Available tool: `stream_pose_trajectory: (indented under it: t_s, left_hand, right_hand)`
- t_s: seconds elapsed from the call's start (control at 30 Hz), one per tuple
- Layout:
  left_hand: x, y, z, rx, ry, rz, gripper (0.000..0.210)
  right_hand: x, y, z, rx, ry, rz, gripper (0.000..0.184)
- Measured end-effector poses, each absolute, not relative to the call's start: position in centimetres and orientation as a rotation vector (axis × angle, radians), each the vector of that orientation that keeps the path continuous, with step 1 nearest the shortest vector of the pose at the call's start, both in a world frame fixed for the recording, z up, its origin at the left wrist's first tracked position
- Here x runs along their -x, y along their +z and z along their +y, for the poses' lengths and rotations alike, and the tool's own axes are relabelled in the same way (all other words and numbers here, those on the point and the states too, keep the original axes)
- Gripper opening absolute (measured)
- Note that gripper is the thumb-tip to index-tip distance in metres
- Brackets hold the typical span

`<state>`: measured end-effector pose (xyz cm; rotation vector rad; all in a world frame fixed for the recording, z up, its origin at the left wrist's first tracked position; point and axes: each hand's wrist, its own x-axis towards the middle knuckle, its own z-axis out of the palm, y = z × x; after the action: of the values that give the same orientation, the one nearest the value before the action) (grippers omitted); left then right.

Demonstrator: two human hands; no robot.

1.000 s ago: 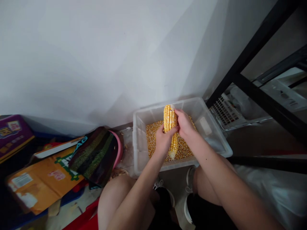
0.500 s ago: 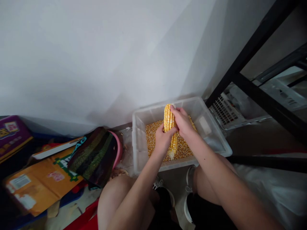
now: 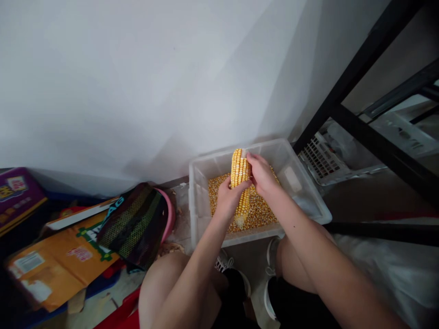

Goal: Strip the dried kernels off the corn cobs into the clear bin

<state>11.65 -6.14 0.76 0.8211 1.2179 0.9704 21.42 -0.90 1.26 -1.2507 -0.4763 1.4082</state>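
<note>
your left hand (image 3: 230, 195) is wrapped round the middle of the corn cob (image 3: 240, 169), which points lengthwise away from you above the kernels (image 3: 262, 212) in the bin (image 3: 199, 205), while your right hand (image 3: 263, 174) is nearer its far end, gripping or just pressing, can't really tell

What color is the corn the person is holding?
The corn cob is yellow, with a whitish patch near its top; the head view shows it best.

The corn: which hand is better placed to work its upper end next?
Probably the right hand: its fingertips sit by the pale patch atop the held corn, while the left hand grips lower down.
</note>
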Motion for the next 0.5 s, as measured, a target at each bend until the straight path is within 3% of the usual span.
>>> stream_pose_trajectory:
  t_s: [0.33, 0.5]
  left_hand:
    - [-11.75, 0.91, -6.15, -0.707, 0.999, 1.169, 0.039]
    - [-12.08, 0.64, -6.35, -0.778, 1.001, 1.170, 0.040]
  right_hand:
    - [-20.44, 1.64, -1.18, 1.130, 1.480, -0.392, 0.025]
    - [-20.74, 1.37, -0.93, 1.212, 1.426, -0.366, 0.032]
